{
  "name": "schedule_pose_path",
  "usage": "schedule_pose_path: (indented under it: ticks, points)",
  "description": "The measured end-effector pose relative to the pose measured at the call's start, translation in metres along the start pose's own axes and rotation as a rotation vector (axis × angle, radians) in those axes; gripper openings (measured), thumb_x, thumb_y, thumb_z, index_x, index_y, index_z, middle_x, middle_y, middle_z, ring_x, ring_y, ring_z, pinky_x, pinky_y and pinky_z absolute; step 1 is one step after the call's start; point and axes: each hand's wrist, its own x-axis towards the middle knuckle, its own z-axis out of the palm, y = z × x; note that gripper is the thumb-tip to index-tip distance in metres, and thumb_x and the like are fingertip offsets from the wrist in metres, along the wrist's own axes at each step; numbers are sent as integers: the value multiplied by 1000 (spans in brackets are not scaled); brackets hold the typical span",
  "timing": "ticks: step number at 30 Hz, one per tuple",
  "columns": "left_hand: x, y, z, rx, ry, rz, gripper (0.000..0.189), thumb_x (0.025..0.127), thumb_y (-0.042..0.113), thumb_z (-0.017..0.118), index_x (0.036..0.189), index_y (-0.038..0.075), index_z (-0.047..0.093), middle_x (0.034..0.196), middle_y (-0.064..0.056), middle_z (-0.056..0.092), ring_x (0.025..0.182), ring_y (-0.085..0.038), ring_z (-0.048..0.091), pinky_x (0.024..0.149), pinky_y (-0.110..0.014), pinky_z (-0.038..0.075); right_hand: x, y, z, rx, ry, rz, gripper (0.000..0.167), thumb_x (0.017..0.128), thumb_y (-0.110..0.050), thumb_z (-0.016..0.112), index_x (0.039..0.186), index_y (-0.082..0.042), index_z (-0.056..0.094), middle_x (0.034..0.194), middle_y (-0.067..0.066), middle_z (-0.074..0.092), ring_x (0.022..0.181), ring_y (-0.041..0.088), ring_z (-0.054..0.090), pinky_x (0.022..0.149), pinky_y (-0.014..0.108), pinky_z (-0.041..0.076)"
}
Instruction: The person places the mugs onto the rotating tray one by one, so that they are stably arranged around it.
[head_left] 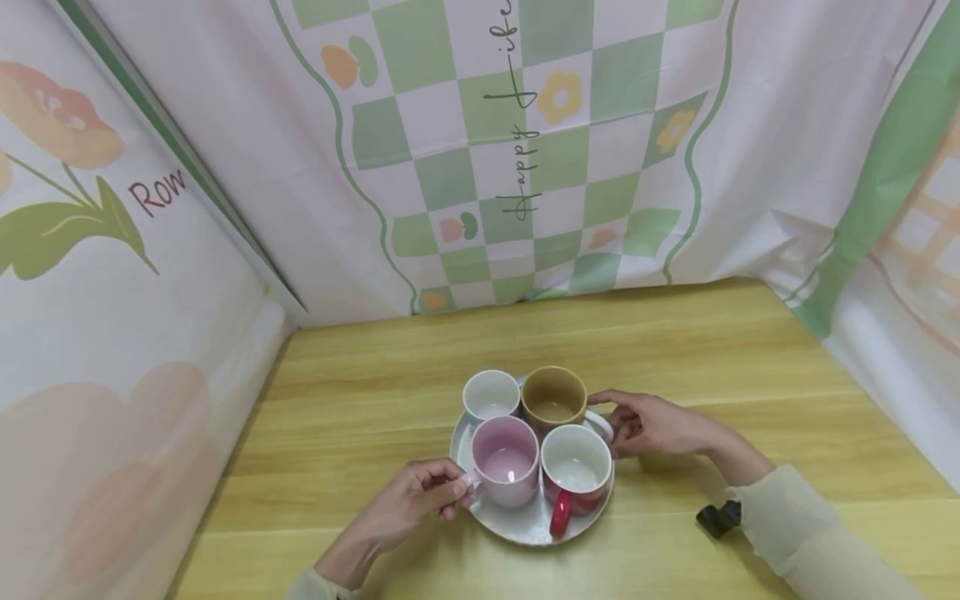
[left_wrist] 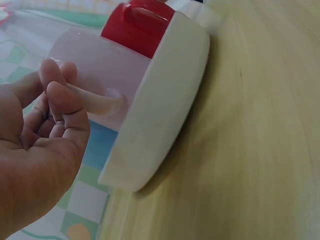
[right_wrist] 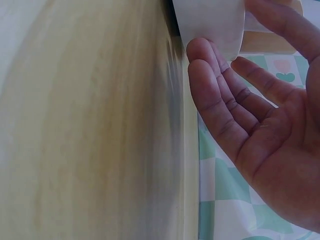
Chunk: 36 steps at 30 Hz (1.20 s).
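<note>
A round white plate (head_left: 517, 527) carries a pink mug (head_left: 504, 492), a red mug with a white inside (head_left: 576, 462), a tan mug with a white handle (head_left: 555, 396) and a white mug (head_left: 491, 395). At the plate's left, my left hand (head_left: 411, 500) pinches the pink mug's handle (left_wrist: 97, 102) between thumb and fingers. On the other side is my right hand (head_left: 654, 427), beside the tan mug's handle (head_left: 600, 425). Its fingers (right_wrist: 215, 95) are loosely extended by the plate's white side (right_wrist: 215, 25); whether they touch it, I cannot tell.
Everything stands on a wood-grain table (head_left: 360, 417). A small black object (head_left: 718, 519) lies by the right sleeve. Patterned cloth (head_left: 510, 150) hangs along the back edge, with more cloth (head_left: 112, 333) on the left and right sides.
</note>
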Motion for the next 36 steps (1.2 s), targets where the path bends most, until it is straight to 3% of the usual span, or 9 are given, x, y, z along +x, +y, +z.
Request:
schedule_pose_path:
  ticks: [9,17,24,31,36]
  points:
    - [5,-6,-4,68,-11,-41,30,101,19,57,110,-9,63,100,-23,65,77,-4,58,71,-18,54,1,1,-1,4,-4,-7,78,88,-17,76,150,0,33,104,12,70,89,16,71,77,28,60]
    - [9,-8,-7,61,-13,-70,33,101,19,59,111,-12,62,103,-39,61,75,-3,60,70,-19,55,1,2,-1,1,-2,-8,79,87,-18,76,151,0,33,104,11,70,89,15,71,77,28,60]
    - [8,-1,-6,81,16,-132,33,97,20,64,116,-7,65,106,-34,66,75,-6,64,71,-22,57,1,2,-1,-5,-3,-10,78,88,-19,76,150,0,33,104,11,70,89,14,71,78,28,60]
    - [7,1,-7,81,51,-169,31,92,13,70,120,2,66,107,-12,68,83,-26,71,81,-42,61,0,2,-1,-8,2,-13,77,88,-19,76,150,-1,34,104,11,70,89,14,70,77,27,59]
    - [7,0,-9,121,44,-127,30,92,10,69,120,2,65,110,-20,67,86,-39,71,82,-48,59,0,2,-1,-11,3,-7,76,88,-19,75,150,-2,35,105,12,70,89,14,70,78,27,59]
